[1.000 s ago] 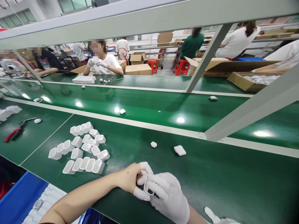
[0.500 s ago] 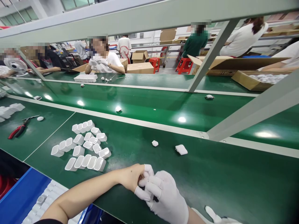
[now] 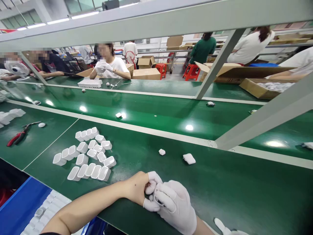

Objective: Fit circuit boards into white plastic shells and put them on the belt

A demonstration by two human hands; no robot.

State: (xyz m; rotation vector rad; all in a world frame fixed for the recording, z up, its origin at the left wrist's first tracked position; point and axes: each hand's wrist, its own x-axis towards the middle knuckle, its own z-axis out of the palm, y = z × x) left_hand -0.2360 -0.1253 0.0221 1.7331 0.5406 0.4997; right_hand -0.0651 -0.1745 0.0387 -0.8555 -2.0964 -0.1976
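My left hand (image 3: pixel 139 188), with white coverings on its fingertips, is closed in a pinch low in the middle of the view. Against it my right hand (image 3: pixel 177 205), in a white glove, has its fingers curled. Between the fingertips of both is a small white part (image 3: pixel 155 197) with something dark at it; the fingers hide most of it, so its kind cannot be made out. Beyond the hands on the green bench lie a small white piece (image 3: pixel 161 152) and a larger white squarish piece (image 3: pixel 189 159). Several white open-topped cups (image 3: pixel 90 169) stand in rows to the left.
Red-handled pliers (image 3: pixel 17 137) lie at far left. A green conveyor belt (image 3: pixel 146 122) carrying small parts runs behind the bench. A slanted metal post (image 3: pixel 259 117) rises at right. A blue bin (image 3: pixel 18 202) holds white pieces at lower left. Co-workers sit across the belt.
Parts on the belt have shifted left, and others have come into view at right. My right fingers have shifted slightly, baring more of the white part. Both hands stay together in about the same place.
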